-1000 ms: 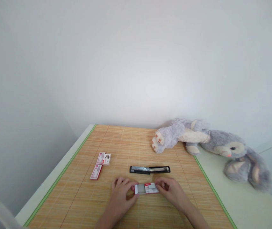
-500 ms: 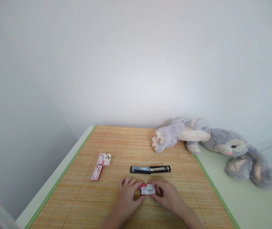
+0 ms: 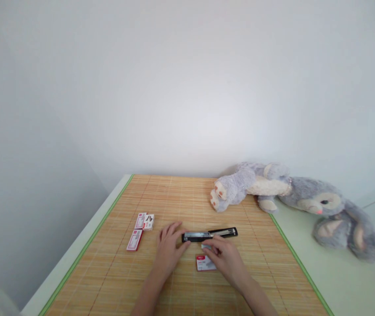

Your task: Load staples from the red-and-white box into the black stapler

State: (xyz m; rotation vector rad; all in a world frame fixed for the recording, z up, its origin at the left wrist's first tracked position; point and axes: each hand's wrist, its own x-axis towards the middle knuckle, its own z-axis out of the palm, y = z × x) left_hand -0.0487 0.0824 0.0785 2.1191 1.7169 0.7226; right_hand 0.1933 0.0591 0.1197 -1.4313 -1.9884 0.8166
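Low in the middle of the frame, our left hand rests with loose, spread fingers against the left end of the long black and silver stapler. The stapler lies flat and folded open, so its shiny inside faces up. We think the hand keeps it from sliding.

Our right hand has its fingers pinched narrow over something tiny and grey just below the stapler. It may be a strip of staples, but it is too small for us to tell.

The small red and white staple box sits just below that hand, touching it, close for reaching.

Everything lies on the woven bamboo mat with a green edge, which covers the pale tabletop. Three more little red and white boxes sit at the left, well apart. A grey plush bunny lies at the right. The far part of the mat gives room to move, and the near edge is out of view.
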